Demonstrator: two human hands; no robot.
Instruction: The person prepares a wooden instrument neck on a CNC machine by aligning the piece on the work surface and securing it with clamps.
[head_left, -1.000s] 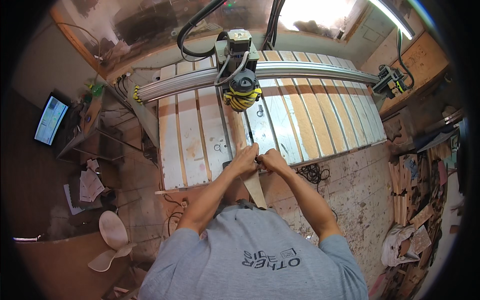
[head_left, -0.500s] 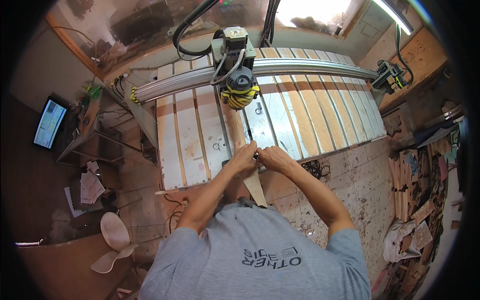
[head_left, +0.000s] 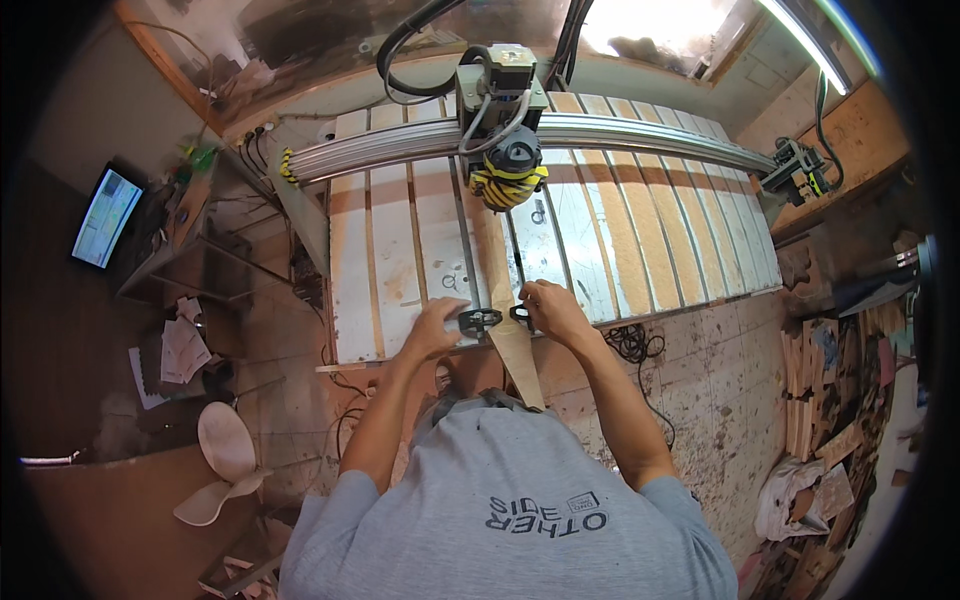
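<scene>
One wooden board [head_left: 516,358] runs near to far, tapering nearward, between two black clamps [head_left: 480,322]; left hand [head_left: 434,329] loosely open, right hand [head_left: 556,311] curled at the right clamp [head_left: 520,318], grip unclear.

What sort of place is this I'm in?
Probably a woodworking shop: a motor-driven tool head hangs from a metal gantry over a slotted bed, a long wooden piece juts past the bed's front edge, and wood offcuts are piled at the right.

Glaring tube light [head_left: 807,42] — black rim
</scene>
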